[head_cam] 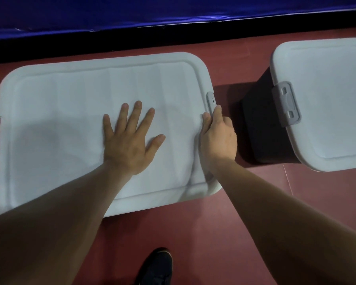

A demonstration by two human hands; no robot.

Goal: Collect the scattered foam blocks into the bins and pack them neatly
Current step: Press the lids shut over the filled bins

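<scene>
A large bin with a pale grey lid point(60, 120) stands on the red floor in front of me. My left hand point(130, 138) presses flat on the middle of that lid, fingers spread. My right hand point(218, 134) curls over the lid's right edge, fingertips at the grey latch point(211, 100). A second bin point(261, 128) with dark walls, a pale lid point(333, 103) and a latch point(287, 103) stands to the right. No foam blocks show; the bins' insides are hidden.
A black strip and a blue padded wall point(173, 9) run along the far side. My dark shoe point(156, 266) is on the red floor point(214, 233) at the bottom. A gap of floor separates the two bins.
</scene>
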